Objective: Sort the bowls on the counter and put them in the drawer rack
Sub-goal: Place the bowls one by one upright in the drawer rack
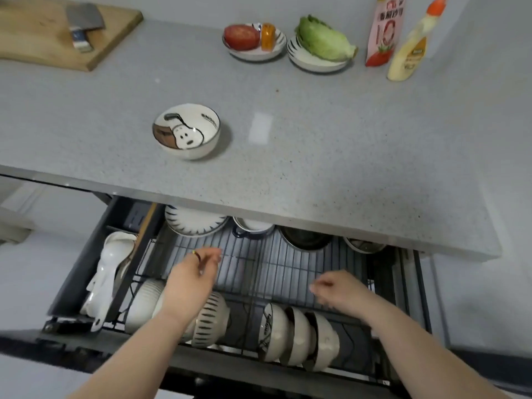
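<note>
White ceramic bowl [187, 131] with cartoon dog face: upright, alone, mid-surface [316, 156]. Below it, the drawer rack [288, 269] is pulled out. A striped bowl [211, 323] and three white bowls [299, 335] stand on edge in the front row. My left grip [190, 276] and right grip [336, 289] hover over the wire, both loose, grasping nothing. Tomato [241, 37] and lettuce [325, 38] sit on plates at the far edge.

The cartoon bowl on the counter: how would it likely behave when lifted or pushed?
The bowl looks like glazed ceramic: probably rigid, weighty for its size, breakable if dropped. Its glossy surface may be slippery. Upright on the smooth counter, it would likely slide rather than tip when pushed.
</note>
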A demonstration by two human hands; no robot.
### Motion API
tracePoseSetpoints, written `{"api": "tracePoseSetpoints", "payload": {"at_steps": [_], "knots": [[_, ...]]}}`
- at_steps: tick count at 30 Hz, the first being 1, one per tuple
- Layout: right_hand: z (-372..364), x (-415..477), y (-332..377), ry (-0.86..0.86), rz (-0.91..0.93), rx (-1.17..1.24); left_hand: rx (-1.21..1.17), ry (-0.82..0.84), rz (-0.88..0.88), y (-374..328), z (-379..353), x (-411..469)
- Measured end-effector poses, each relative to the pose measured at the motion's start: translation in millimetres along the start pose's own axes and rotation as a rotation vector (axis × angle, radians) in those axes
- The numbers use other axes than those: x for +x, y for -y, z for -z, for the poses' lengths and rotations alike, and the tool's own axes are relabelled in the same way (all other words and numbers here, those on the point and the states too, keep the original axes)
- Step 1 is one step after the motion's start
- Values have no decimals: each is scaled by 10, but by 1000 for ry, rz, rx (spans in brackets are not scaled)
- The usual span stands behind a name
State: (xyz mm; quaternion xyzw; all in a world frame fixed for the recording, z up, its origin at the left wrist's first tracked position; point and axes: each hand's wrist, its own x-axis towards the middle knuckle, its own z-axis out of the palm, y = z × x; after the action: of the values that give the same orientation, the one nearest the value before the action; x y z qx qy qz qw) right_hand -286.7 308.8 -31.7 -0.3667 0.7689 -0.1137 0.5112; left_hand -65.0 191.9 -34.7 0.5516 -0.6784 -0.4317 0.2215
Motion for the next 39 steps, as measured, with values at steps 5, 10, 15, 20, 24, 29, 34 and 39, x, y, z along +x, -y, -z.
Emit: {"api": "tracePoseSetpoints", "payload": {"at_steps": [5, 10, 15, 20, 24, 29, 34, 39], "knots": [[151, 63, 1049, -101, 255, 188, -147, -254, -47, -289, 379, 622], [149, 481, 1955, -279, 283, 452, -350, -298, 96, -467, 669, 1218], [102, 814, 2422, -274, 223, 575, -427, -85, 230, -514, 748, 1667], [55, 898, 2430, -282, 232, 645, -598, -6, 276, -571, 672, 1812], [96, 819, 2365, -292, 292, 697, -643, 7, 195, -654, 626, 1648], [265, 480, 1957, -226, 315, 811, -718, 135, 197, -804, 480, 1163], [402, -79, 1149, -61, 366, 931, -723, 425, 179, -852, 85, 534], [398, -606, 258, -20, 286, 874, -492, 654, 161, -718, -451, -46]]}}
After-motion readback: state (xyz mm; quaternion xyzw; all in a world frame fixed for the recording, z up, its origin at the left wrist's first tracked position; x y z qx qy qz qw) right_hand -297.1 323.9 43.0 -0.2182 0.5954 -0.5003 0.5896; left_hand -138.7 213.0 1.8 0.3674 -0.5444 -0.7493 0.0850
